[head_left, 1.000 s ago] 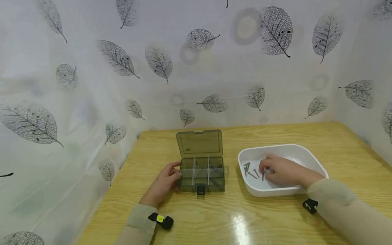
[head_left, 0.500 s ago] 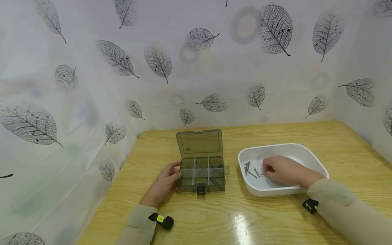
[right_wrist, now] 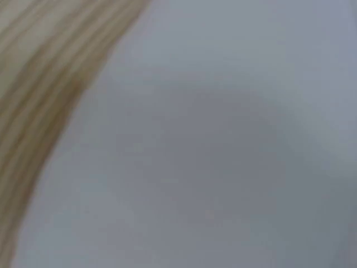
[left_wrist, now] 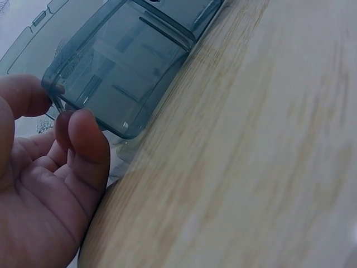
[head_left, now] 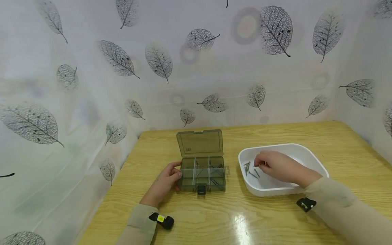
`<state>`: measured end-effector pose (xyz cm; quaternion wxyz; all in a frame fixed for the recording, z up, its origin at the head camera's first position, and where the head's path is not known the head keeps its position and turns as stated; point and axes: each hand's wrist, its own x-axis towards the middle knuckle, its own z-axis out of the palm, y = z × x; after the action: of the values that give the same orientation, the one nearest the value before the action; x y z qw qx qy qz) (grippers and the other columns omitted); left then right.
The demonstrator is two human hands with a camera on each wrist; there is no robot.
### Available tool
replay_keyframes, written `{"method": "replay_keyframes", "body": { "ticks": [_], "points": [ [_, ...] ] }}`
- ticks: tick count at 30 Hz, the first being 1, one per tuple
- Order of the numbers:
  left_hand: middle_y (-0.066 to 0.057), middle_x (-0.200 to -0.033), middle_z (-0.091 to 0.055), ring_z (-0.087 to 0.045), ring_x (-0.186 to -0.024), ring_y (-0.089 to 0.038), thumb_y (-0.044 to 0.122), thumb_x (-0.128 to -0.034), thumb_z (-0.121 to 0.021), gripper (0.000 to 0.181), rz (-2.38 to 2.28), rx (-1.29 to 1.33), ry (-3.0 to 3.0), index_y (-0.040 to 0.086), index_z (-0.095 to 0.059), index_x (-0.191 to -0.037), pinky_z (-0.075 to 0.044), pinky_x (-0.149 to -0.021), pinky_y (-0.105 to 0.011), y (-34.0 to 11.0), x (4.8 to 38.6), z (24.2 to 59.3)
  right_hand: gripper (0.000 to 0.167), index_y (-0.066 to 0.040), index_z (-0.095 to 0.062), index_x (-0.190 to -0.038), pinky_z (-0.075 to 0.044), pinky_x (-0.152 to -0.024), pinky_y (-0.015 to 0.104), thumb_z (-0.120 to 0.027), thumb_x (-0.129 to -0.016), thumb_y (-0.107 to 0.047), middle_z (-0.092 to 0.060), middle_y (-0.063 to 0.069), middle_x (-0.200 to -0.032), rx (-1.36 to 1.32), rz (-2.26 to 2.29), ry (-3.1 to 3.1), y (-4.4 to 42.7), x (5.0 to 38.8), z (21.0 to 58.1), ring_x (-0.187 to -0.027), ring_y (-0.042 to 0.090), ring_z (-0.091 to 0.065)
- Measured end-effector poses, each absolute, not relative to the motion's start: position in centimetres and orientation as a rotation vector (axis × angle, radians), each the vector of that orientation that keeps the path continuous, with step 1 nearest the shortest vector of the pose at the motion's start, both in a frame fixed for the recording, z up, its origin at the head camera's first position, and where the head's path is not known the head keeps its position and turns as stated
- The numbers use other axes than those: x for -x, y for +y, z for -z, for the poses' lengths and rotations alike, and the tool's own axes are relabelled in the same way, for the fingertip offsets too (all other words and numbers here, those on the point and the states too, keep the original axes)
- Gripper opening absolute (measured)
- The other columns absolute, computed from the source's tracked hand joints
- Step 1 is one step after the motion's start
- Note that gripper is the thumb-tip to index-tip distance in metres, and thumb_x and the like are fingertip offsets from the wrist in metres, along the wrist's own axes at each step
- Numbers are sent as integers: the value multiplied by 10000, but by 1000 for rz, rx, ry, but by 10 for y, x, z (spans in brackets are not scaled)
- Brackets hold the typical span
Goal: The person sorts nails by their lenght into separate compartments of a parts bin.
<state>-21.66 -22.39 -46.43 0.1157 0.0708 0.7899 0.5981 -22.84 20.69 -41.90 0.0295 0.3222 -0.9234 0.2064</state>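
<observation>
A smoky see-through compartment box stands on the table with its lid raised. Thin metal pieces, seemingly screws, lie in its right-hand compartments, with something fine in the back middle one. My left hand grips the box's left side; in the left wrist view the thumb and fingers of this left hand pinch a corner of the box. Over the white tray, my right hand has curled fingers, a small screw end showing at their tips. Several screws lie at the tray's left.
The wooden table reaches a leaf-printed white curtain behind and at both sides. Between box and tray runs a narrow strip of tabletop. The right wrist view holds only blurred white tray wall and wood grain.
My right hand closes its fingers on a screw in the tray and shifts slightly left, toward the other screws. The left hand and the box stay where they were.
</observation>
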Motion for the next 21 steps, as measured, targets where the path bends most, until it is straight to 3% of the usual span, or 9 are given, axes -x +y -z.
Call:
{"method": "replay_keyframes", "body": {
  "ticks": [12, 21],
  "points": [
    [-159, -1074, -537, -501, -739, -228, 142, -1040, -563, 508, -1755, -213, 2296, 104, -400, -1519, -553, -651, -395, -226, 219, 468, 153, -189, -690, -996, -479, -643, 272, -618, -950, -64, -563, -149, -844, -1016, -654, -2826, 167, 224, 399, -725, 30, -511],
    [-172, -1085, -536, -516, -739, -243, 136, -1040, -554, 516, -1758, -208, 2296, 95, -387, -1527, -551, -650, -398, -225, 218, 466, 160, -223, -705, -1013, -492, -666, 277, -624, -955, -97, -567, -155, -894, -1053, -656, -2818, 136, 226, 390, -750, 21, -523]
  ]
}}
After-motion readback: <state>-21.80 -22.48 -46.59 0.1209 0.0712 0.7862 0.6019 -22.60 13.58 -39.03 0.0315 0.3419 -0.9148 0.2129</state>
